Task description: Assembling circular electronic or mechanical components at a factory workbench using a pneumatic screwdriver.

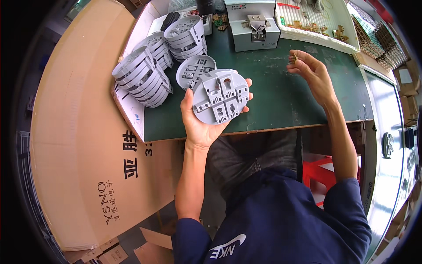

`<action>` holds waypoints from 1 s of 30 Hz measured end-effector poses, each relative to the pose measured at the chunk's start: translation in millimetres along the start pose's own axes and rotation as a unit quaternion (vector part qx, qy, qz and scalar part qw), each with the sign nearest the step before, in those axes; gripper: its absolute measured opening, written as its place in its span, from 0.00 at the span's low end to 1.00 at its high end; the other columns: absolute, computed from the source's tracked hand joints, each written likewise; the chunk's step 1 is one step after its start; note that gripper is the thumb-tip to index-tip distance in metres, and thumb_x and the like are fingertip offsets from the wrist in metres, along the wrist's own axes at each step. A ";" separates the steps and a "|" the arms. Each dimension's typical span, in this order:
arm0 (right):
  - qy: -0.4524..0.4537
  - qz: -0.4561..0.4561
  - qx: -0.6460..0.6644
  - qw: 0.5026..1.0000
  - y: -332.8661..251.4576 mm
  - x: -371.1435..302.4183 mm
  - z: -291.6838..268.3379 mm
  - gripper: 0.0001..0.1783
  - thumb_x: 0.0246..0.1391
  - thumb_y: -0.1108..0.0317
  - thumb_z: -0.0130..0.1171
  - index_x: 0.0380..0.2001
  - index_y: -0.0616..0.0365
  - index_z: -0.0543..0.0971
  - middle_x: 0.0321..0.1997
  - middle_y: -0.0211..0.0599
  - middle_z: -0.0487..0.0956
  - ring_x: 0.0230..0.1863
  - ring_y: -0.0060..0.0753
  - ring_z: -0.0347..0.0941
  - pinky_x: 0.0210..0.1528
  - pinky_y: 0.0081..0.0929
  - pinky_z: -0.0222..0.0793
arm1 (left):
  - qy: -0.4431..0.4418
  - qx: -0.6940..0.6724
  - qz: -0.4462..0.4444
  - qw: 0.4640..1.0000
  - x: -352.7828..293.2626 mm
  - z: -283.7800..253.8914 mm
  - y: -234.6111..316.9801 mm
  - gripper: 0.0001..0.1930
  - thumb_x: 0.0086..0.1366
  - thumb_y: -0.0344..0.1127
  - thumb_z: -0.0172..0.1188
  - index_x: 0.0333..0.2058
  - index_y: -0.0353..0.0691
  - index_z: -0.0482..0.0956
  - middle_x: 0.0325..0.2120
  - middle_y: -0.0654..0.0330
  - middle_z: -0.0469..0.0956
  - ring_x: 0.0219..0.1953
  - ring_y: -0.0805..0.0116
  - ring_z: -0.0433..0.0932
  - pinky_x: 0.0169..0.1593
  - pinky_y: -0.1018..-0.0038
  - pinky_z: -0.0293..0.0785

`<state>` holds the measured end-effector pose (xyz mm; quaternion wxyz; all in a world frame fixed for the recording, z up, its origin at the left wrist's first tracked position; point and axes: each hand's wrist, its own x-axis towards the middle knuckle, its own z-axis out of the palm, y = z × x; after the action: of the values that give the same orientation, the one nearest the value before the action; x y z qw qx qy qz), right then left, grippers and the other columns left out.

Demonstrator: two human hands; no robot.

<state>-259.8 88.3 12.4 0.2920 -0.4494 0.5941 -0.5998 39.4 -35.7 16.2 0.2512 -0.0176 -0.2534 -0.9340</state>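
My left hand (198, 128) holds up a round grey plastic housing (206, 94), its moulded slots and raised blocks facing me. The fingers curl round its right edge from behind and the thumb lies along its left rim. Off to the right, above the green tabletop, my right hand (317, 81) pinches a small brass-coloured metal part (293, 58) between thumb and fingertips. Just behind the held housing, another round grey housing (184, 72) lies on the table, partly covered. Stacks of similar grey housings (143, 79) lean at the left.
A white foam tray (347, 47) with loose brass-coloured parts stands at the back right. Beside it, a grey box (239, 42) carries a metal bracket (258, 27). A large cardboard sheet (79, 132) rises left of the green table (281, 105). A red stool (314, 171) is underneath.
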 end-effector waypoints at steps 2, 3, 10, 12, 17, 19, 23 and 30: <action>-0.014 0.011 0.092 0.996 -3.1 -8.2 6.0 0.23 0.71 0.65 0.57 0.63 0.68 0.73 0.56 0.37 0.79 0.51 0.30 0.80 0.60 0.27 0.76 | -0.013 0.078 0.014 0.997 1.1 -1.1 0.9 0.52 0.65 0.73 0.51 0.69 0.29 0.60 0.65 0.27 0.64 0.60 0.35 0.75 0.57 0.49 0.78; -0.013 0.011 0.092 0.996 -5.4 -11.2 8.2 0.23 0.71 0.65 0.57 0.63 0.68 0.73 0.56 0.37 0.79 0.51 0.30 0.80 0.60 0.27 0.76 | -0.013 0.078 0.013 0.997 2.0 -0.7 1.0 0.52 0.65 0.73 0.51 0.69 0.29 0.60 0.65 0.27 0.64 0.60 0.35 0.75 0.57 0.49 0.78; -0.044 0.032 0.163 0.985 -18.0 -24.3 18.4 0.24 0.71 0.64 0.57 0.63 0.68 0.72 0.57 0.45 0.78 0.55 0.34 0.80 0.61 0.29 0.77 | -0.009 0.156 0.007 0.988 9.0 7.0 -4.9 0.53 0.65 0.73 0.52 0.68 0.25 0.60 0.64 0.27 0.66 0.60 0.38 0.76 0.59 0.51 0.77; -0.045 0.033 0.166 0.985 -17.5 -25.9 20.4 0.24 0.71 0.64 0.57 0.63 0.68 0.72 0.57 0.46 0.78 0.55 0.35 0.80 0.61 0.29 0.77 | -0.006 0.158 0.008 0.987 10.0 7.4 -5.7 0.53 0.65 0.73 0.52 0.68 0.24 0.60 0.64 0.27 0.66 0.60 0.38 0.76 0.59 0.52 0.77; -0.052 0.055 0.129 0.989 -12.2 -24.1 35.4 0.23 0.73 0.66 0.54 0.63 0.69 0.72 0.55 0.42 0.79 0.51 0.32 0.81 0.57 0.29 0.78 | 0.027 0.203 -0.002 0.979 -3.0 8.8 2.8 0.57 0.61 0.73 0.56 0.70 0.24 0.56 0.66 0.26 0.61 0.62 0.34 0.73 0.60 0.50 0.75; -0.067 0.044 0.025 0.996 -1.1 -24.5 41.3 0.22 0.73 0.66 0.53 0.63 0.68 0.73 0.55 0.40 0.79 0.48 0.28 0.80 0.54 0.27 0.78 | 0.031 0.195 0.006 0.980 -22.9 13.0 7.9 0.59 0.58 0.74 0.59 0.70 0.25 0.56 0.66 0.27 0.62 0.62 0.34 0.72 0.60 0.50 0.75; -0.019 0.006 -0.102 0.995 3.1 -37.0 33.5 0.21 0.72 0.65 0.55 0.62 0.66 0.76 0.49 0.39 0.81 0.45 0.26 0.79 0.51 0.25 0.76 | -0.038 -0.058 0.120 0.990 -99.5 -16.9 -11.2 0.55 0.60 0.74 0.57 0.71 0.33 0.58 0.66 0.29 0.62 0.61 0.31 0.72 0.60 0.46 0.74; -0.038 -0.041 -0.197 0.979 2.2 -38.4 30.5 0.21 0.72 0.63 0.55 0.61 0.65 0.77 0.51 0.37 0.81 0.47 0.25 0.76 0.54 0.26 0.72 | 0.201 -0.201 0.521 0.805 -346.5 -34.9 -69.6 0.39 0.63 0.54 0.67 0.67 0.41 0.67 0.68 0.44 0.62 0.66 0.42 0.61 0.63 0.49 0.67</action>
<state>-216.8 108.3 -0.5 0.1952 -0.5449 0.6699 -0.4649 312.0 158.8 -102.1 0.7363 -0.0089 0.0435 -0.6752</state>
